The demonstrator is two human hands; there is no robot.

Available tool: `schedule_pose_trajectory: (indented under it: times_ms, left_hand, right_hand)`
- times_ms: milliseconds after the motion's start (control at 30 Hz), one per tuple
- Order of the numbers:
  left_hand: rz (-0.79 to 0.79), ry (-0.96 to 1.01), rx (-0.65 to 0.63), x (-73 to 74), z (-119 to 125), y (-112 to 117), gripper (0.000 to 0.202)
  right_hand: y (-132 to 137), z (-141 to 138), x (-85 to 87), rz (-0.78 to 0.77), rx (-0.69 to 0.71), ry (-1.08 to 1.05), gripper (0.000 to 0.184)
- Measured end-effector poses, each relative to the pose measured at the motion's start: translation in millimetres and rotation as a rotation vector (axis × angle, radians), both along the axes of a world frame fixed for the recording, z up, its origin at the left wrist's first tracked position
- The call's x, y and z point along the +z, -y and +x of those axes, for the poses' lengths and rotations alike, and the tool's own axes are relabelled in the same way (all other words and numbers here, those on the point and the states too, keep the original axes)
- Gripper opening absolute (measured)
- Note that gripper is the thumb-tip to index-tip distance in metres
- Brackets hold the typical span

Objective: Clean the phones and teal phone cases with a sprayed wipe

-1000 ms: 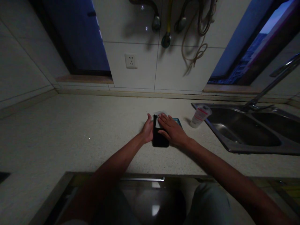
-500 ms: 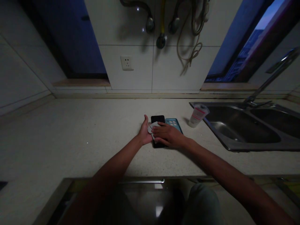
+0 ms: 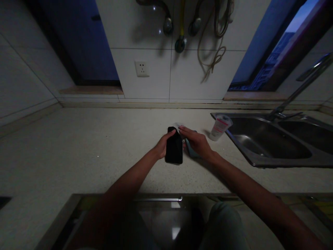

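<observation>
My left hand [image 3: 161, 146] is closed round a black smartphone [image 3: 173, 151], its thumb lying across the upper part of the dark screen and some fingers showing at the far edge. My right hand [image 3: 196, 140] is bent at the phone's upper right edge, fingers together. A blurred bit of white tissue [image 3: 178, 124] shows at its fingertips; the rest is hidden by the hand. Partly under the right hand lies a teal phone case [image 3: 191, 151] on the counter.
A clear plastic cup with pink print [image 3: 220, 127] stands right of my hands, beside the steel double sink [image 3: 256, 163] with its tap [image 3: 288, 99]. The pale countertop [image 3: 104, 139] runs to a tiled wall with a socket [image 3: 142, 69], pipes and a tied cord [image 3: 214, 60].
My left hand has gone from lying open beside the phone to gripping it. The phone is tilted and turned slightly. My right hand has slid off the screen to its upper right edge with the tissue.
</observation>
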State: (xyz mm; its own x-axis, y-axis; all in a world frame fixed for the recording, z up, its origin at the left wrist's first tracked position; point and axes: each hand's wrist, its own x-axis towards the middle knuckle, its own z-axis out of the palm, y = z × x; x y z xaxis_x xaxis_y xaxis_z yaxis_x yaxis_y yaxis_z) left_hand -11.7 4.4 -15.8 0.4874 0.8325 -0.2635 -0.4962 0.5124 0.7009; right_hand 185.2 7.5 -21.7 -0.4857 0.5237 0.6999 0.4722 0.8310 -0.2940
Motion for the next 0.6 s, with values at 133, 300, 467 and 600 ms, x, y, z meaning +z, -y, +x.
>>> schedule_pose_trajectory:
  times_ms: [133, 300, 467, 600]
  left_hand:
    - [0.161, -0.075, 0.057, 0.9, 1.9, 5.6, 0.032]
    - [0.242, -0.156, 0.101, 2.1, 5.0, 11.8, 0.054]
    - [0.320, -0.224, 0.193, 1.2, 7.8, 15.2, 0.067]
    - [0.297, -0.158, 0.203, 3.2, 9.6, 19.7, 0.076]
  right_hand:
    - [2.0, 3.8, 3.4, -0.001, 0.018, -0.068, 0.050]
    - [5.6, 2.4, 6.4, -0.066, -0.054, -0.107, 0.045]
    - [7.6, -2.9, 4.3, -0.177, -0.064, -0.207, 0.046]
    - [11.1, -6.6, 2.3, -0.189, -0.063, -0.207, 0.051]
